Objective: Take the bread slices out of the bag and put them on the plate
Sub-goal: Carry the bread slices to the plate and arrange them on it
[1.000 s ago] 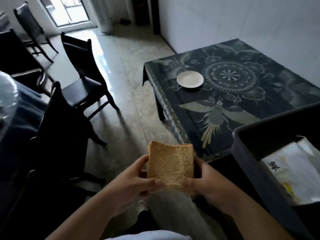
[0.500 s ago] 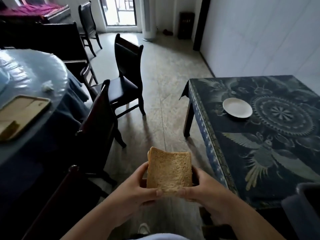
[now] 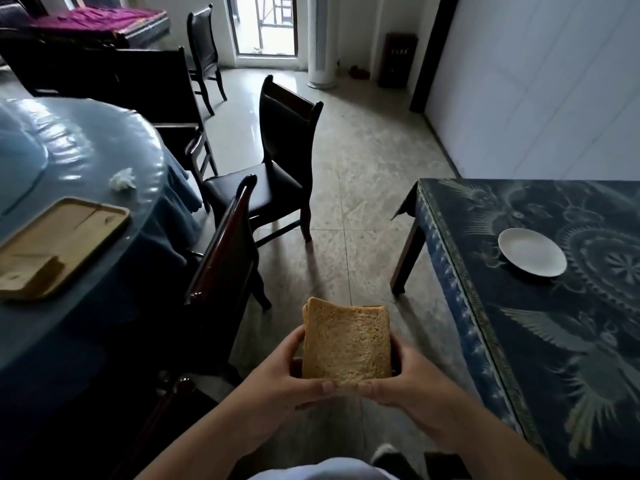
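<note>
I have the bread slices [image 3: 346, 344] out, left hand [image 3: 277, 379] and right hand [image 3: 412, 386] in a two-sided grip. Next I judge they go right, onto the plate [image 3: 532, 251] on the tabletop [image 3: 554, 341].

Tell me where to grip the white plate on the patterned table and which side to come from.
Grip the plate by its rim on the edge nearest the table's floor side. It lies flat and shallow, with nothing on it, so only the thin raised rim offers a hold. Probably come in low from that side, thumb on top and fingers under the lip, once the bread has left the hands.
</note>
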Action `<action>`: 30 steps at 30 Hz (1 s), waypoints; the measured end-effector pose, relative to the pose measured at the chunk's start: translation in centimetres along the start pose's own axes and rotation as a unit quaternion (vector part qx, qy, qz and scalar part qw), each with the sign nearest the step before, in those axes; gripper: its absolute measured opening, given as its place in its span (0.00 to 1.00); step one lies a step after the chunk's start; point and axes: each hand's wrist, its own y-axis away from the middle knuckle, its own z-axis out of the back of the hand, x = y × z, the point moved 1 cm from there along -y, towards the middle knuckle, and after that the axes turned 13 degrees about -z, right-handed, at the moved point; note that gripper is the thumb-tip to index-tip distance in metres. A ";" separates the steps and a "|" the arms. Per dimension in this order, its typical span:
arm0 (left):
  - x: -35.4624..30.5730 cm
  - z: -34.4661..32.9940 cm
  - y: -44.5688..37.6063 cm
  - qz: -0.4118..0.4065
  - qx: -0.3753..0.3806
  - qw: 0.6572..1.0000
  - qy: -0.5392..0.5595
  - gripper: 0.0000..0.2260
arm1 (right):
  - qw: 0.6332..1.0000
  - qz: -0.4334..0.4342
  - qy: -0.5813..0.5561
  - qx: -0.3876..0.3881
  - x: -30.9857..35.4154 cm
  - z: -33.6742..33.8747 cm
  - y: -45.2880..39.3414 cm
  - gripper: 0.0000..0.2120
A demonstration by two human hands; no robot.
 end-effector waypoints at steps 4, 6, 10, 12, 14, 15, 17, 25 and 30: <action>-0.1 1.0 -3.1 0.001 -0.016 1.000 0.012 0.36 | 1.000 0.004 -0.003 0.020 1.6 1.2 -3.4 0.39; -0.3 1.2 -5.2 0.006 -0.026 0.999 0.019 0.35 | 0.999 0.001 -0.008 0.031 2.7 2.3 -5.4 0.40; -1.1 1.6 -10.6 0.020 -0.042 0.999 0.025 0.37 | 0.999 -0.008 -0.014 0.046 5.5 5.2 -9.8 0.43; -1.9 1.7 -14.0 0.025 -0.046 0.998 0.024 0.37 | 0.998 -0.011 -0.014 0.053 7.3 6.8 -12.2 0.44; -2.9 1.7 -17.4 0.028 -0.058 0.998 0.025 0.38 | 0.998 -0.019 -0.020 0.060 9.4 8.6 -14.4 0.42; -3.4 1.7 -18.9 0.030 -0.067 0.997 0.026 0.37 | 0.998 -0.021 -0.018 0.063 10.5 9.4 -15.4 0.42; -4.4 1.5 -21.8 0.027 -0.086 0.996 0.027 0.37 | 0.998 -0.017 0.001 0.062 13.0 11.0 -17.2 0.44; -7.0 0.1 -31.1 -0.004 -0.109 0.994 0.018 0.34 | 0.998 -0.004 0.017 0.064 19.9 16.6 -23.0 0.41; -7.9 0.7 -36.1 0.007 -0.091 0.996 0.016 0.35 | 0.999 0.002 -0.009 0.052 21.9 19.2 -25.7 0.40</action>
